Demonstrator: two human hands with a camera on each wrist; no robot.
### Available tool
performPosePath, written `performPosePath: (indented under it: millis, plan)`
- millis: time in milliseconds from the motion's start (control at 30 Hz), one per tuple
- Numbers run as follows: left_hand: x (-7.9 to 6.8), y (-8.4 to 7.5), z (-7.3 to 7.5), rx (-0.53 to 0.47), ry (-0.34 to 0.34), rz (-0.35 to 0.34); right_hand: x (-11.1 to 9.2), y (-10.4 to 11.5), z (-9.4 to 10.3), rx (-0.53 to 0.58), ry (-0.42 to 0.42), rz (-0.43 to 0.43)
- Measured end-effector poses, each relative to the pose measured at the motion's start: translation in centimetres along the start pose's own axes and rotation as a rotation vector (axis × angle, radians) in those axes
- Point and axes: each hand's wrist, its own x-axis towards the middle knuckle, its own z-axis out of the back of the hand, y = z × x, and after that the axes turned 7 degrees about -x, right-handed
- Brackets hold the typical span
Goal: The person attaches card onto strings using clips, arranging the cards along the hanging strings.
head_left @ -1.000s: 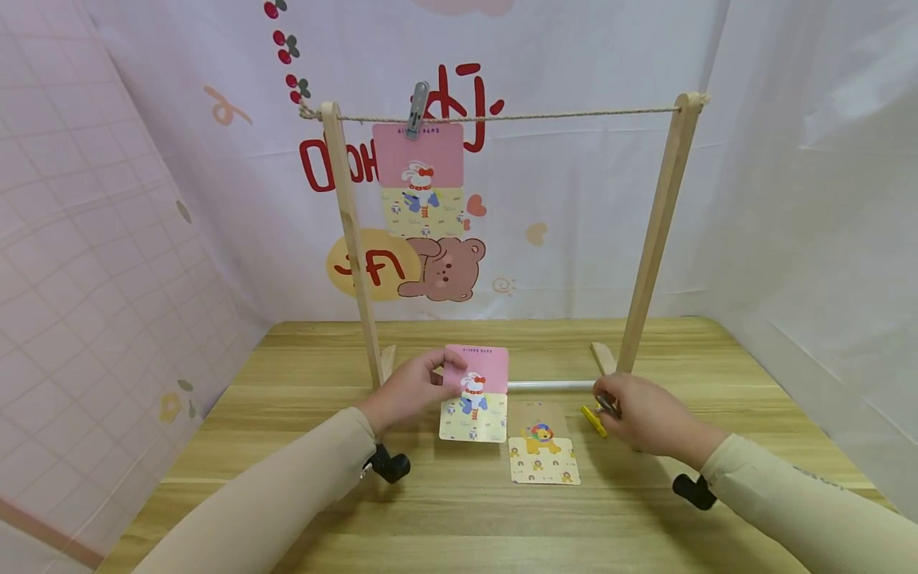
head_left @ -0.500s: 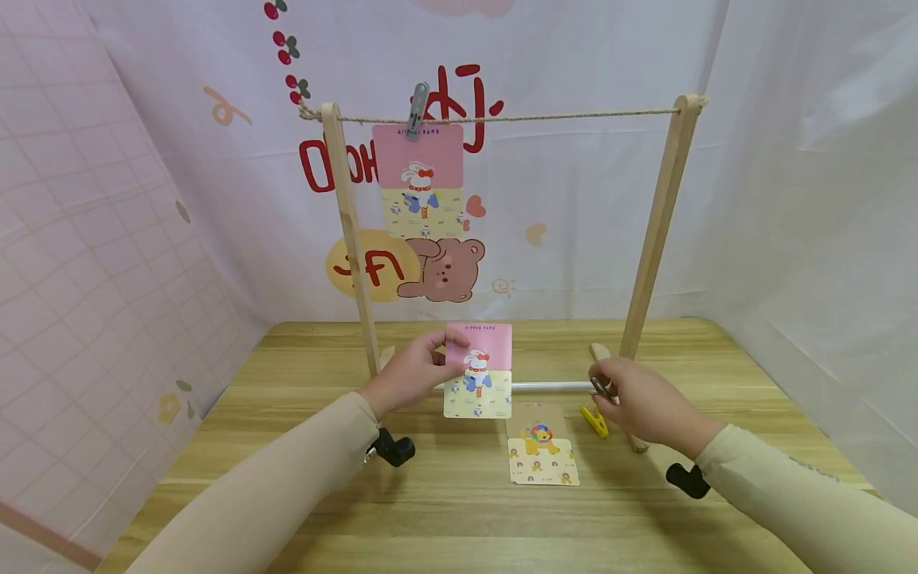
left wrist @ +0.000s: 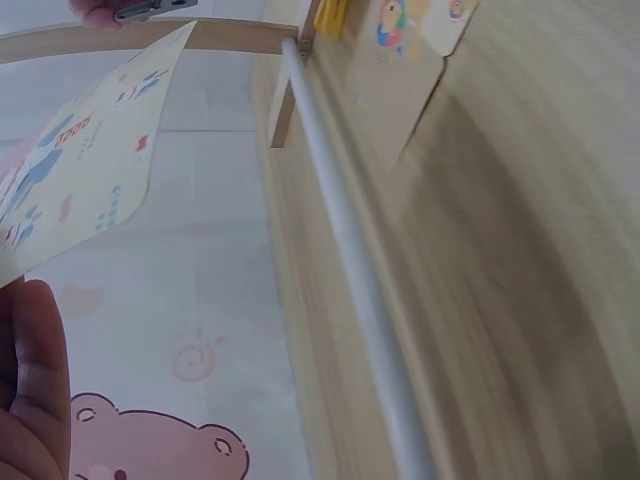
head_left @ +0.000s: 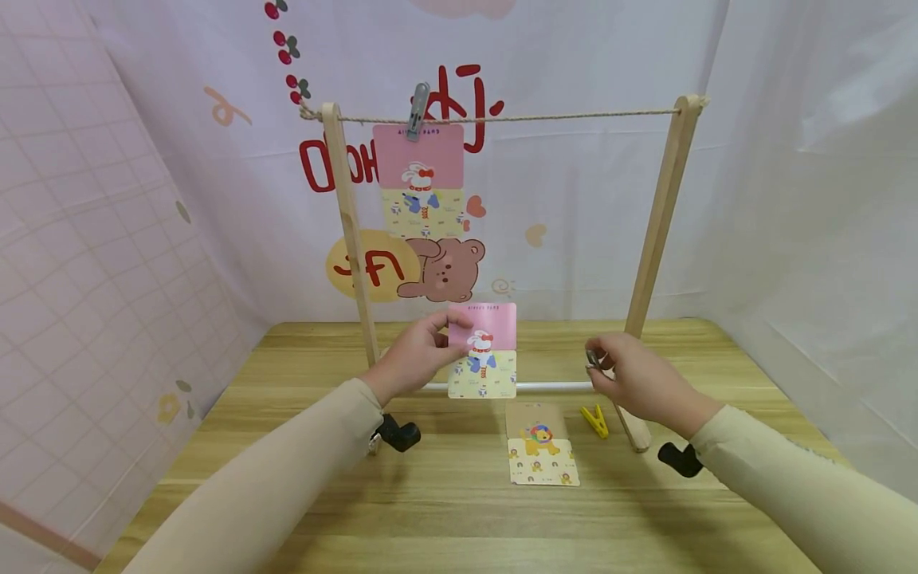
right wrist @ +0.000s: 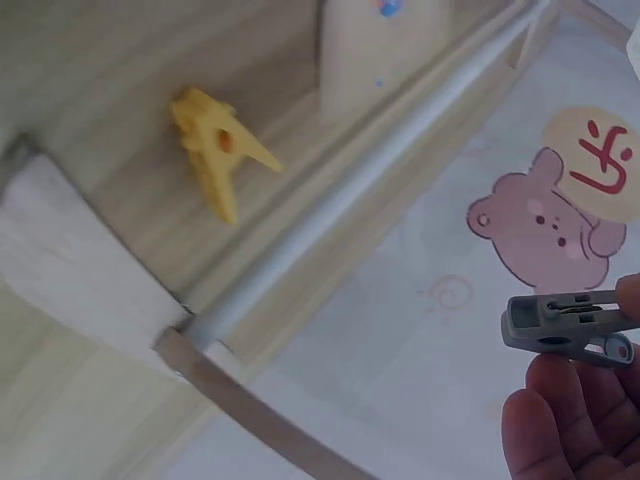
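In the head view my left hand (head_left: 423, 351) pinches a pink and yellow rabbit card (head_left: 495, 375) by its left edge, upright above the table. My right hand (head_left: 641, 379) holds a grey clothespin (head_left: 593, 359) between thumb and fingers; the right wrist view shows this clothespin (right wrist: 570, 325) with its nose pointing away from the fingers. A matching rabbit card (head_left: 419, 159) hangs from the twine (head_left: 559, 116), clipped by another grey clothespin (head_left: 417, 112). Below on the table lie a lion card (head_left: 543, 462) and a yellow clothespin (head_left: 594, 421).
Two wooden posts, left (head_left: 351, 231) and right (head_left: 660, 231), carry the twine. A white rod (head_left: 552, 386) runs low between them. The wooden table (head_left: 445, 518) ends at a printed cloth backdrop (head_left: 574, 271).
My left hand has lifted the rabbit card upward and slightly right. My right hand has risen with the grey clothespin, away from the yellow one on the table.
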Motion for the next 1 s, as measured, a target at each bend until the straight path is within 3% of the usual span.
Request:
performPosePath:
  millis: [500, 733, 1000]
  plan:
    - [1.3, -2.0, 0.3, 0.035, -0.023, -0.113, 2.4, 1.1, 2.1, 0.007, -0.13, 0.029]
    - [1.7, -3.3, 0.6, 0.082, -0.058, -0.147, 3.5, 1.8, 3.1, 0.006, -0.189, 0.038]
    - [2.1, -4.3, 0.8, 0.064, -0.057, -0.153, 4.4, 2.5, 3.9, 0.077, -0.248, 0.036]
